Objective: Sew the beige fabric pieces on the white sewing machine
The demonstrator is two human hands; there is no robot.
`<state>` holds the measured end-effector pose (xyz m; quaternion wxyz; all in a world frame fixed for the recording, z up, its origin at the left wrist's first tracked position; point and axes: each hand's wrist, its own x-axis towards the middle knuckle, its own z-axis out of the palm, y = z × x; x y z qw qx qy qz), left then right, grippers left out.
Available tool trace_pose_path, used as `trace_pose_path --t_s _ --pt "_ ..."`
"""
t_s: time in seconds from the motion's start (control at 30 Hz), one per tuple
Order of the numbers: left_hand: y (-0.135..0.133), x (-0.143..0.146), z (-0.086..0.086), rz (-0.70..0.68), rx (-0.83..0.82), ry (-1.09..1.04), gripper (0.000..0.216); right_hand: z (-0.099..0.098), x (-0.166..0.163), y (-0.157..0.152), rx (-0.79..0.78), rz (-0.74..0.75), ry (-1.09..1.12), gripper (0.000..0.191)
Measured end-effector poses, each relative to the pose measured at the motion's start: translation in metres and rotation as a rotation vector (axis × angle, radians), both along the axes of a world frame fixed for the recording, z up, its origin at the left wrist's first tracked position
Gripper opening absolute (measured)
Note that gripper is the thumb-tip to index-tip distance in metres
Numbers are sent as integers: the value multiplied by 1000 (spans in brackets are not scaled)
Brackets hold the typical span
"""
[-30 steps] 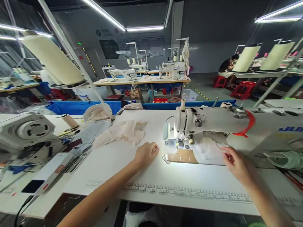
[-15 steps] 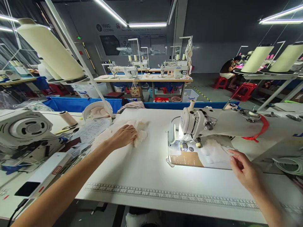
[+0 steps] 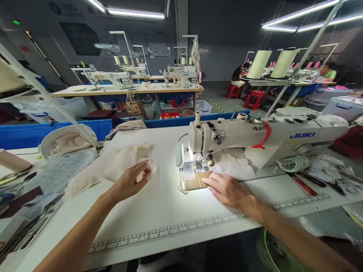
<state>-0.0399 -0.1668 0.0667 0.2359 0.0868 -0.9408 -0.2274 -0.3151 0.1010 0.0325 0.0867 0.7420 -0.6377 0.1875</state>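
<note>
My left hand (image 3: 132, 182) hovers over the white table (image 3: 159, 204), thumb and fingers pinched on the edge of a thin cream fabric piece (image 3: 143, 158). That piece comes off a loose pile of cream fabric (image 3: 110, 164) just left of it. My right hand (image 3: 227, 189) lies flat on the table, its fingertips touching the brown card patch (image 3: 195, 183) at the lit needle plate. The white JUKI sewing machine (image 3: 255, 136) stands right behind it. White fabric (image 3: 235, 166) lies bunched under the machine's arm.
Printed papers (image 3: 61, 170) and a cloth-filled bowl (image 3: 66, 141) sit at the left. A coiled cord (image 3: 293, 164) and red-handled tools (image 3: 303, 185) lie at the right. A ruler scale (image 3: 170, 231) runs along the front edge. A person (image 3: 239, 73) sits at a far machine.
My left hand went from beside the machine out to the fabric pile and now pinches a piece. My right hand slid left to the needle plate. The view turned right.
</note>
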Motion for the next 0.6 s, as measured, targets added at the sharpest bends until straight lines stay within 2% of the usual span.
trace_pose_path --t_s 0.1,0.17,0.27,0.33,0.43,0.53,0.6 --pt "19 -28 6 -51 216 -233 24 -1 9 -23 62 -13 133 28" --pt "31 -48 13 -106 303 -351 26 -2 12 -31 68 -27 186 22" --pt "48 -79 14 -176 389 -406 31 -5 16 -33 36 -28 206 21" --pt "56 -96 6 -190 502 -399 34 -5 18 -31 25 -39 211 21" --pt "60 -114 -16 -128 651 -405 37 -5 21 -28 42 -65 221 18" --pt "58 -121 -32 23 591 -425 36 -5 21 -28 32 -64 210 15" --pt "57 -121 -37 106 517 -447 34 -6 21 -28 13 -57 190 14"
